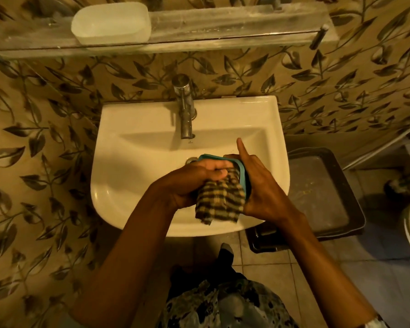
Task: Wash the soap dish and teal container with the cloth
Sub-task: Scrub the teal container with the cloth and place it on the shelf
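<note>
Head view, centre of frame: the left hand (194,178) is fisted round the cloth (219,200) and presses it into the container (240,170). The right hand (263,192) cups the container from the right, forefinger sticking straight up. Both are over the sink (133,176), just right of the drain.

Only the teal rim shows, so how firm the right hand's hold is cannot be told. A hard scrub with the cloth could probably twist a wet container loose and drop it into the basin. The cloth's loose tail hangs near the sink's lower rim and may drip onto the floor.

The tap (185,110) is above, well apart, and the basin's left half gives room. The soap dish (111,22) sits upper left on the shelf (223,27), overhanging its front edge; a careless reach might knock it off.
</note>
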{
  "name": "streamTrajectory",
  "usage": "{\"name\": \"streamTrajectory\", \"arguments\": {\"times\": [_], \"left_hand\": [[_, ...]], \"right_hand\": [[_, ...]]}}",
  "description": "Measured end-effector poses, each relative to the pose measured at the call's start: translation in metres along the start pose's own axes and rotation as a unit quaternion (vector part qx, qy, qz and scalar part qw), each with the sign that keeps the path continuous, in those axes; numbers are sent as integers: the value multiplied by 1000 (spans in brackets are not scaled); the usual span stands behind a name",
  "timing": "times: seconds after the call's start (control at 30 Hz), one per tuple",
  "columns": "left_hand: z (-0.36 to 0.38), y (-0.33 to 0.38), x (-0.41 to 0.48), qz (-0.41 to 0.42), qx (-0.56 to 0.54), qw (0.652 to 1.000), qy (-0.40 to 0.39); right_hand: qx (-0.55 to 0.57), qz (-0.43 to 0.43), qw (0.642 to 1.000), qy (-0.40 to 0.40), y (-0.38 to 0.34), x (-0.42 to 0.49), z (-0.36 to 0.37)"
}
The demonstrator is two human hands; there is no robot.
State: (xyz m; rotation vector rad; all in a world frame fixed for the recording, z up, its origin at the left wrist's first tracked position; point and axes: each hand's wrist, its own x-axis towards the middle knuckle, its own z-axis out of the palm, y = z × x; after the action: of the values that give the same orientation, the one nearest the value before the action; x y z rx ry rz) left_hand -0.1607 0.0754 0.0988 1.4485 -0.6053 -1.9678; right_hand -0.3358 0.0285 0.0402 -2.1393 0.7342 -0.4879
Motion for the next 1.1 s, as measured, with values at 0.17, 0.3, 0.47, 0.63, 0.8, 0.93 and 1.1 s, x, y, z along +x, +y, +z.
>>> {"name": "streamTrajectory", "arguments": {"times": [0.17, 0.3, 0.47, 0.63, 0.8, 0.93, 1.1], "left_hand": [[0, -19, -3, -42, -209, 976, 42], [-12, -35, -4, 8, -347, 934, 80], [-65, -15, -7, 71, -327, 921, 198], [-134, 32, 30, 154, -285, 879, 350], [-168, 67, 68, 185, -294, 826, 444], [-179, 74, 95, 211, -283, 816, 458], [-188, 65, 107, 195, -202, 835, 472]], "right_hand": [[8, -1, 1000, -17, 5, -4, 9], [12, 28, 999, -12, 18, -15, 11], [25, 88, 994, 66, 46, -33, -1], [50, 107, 990, 71, 47, -36, -4], [120, 121, 982, 79, 43, -40, 2], [163, 131, 975, 74, 43, -41, 3], [162, 124, 976, 77, 39, -29, -4]]}}
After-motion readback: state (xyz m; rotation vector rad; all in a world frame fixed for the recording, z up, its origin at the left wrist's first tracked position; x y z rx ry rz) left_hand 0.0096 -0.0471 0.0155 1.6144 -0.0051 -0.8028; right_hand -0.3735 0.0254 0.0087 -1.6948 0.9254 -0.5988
